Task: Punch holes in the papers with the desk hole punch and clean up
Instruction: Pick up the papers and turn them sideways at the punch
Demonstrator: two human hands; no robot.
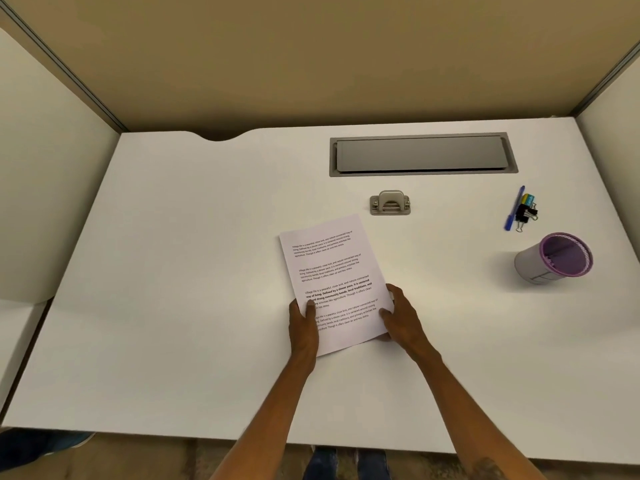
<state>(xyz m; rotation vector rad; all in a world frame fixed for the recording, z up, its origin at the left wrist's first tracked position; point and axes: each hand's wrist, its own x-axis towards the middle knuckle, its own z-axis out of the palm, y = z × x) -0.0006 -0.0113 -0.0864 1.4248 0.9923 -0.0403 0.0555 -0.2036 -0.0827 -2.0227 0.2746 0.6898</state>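
Observation:
White papers (332,268) printed with several blocks of black text lie near the middle of the white desk (173,271), turned slightly counter-clockwise. My left hand (304,323) grips their lower left edge, thumb on top of the sheet. My right hand (398,315) holds the lower right corner, thumb resting on the page. A small grey metal hole punch (390,202) stands just beyond the top right corner of the papers, a short gap away from them.
A grey cable-tray lid (422,155) is set into the desk behind the punch. At the right lie a blue pen (514,209), black binder clips (526,214) and a small coloured block. A purple-rimmed pen cup (552,258) stands nearer. Partition walls enclose the desk.

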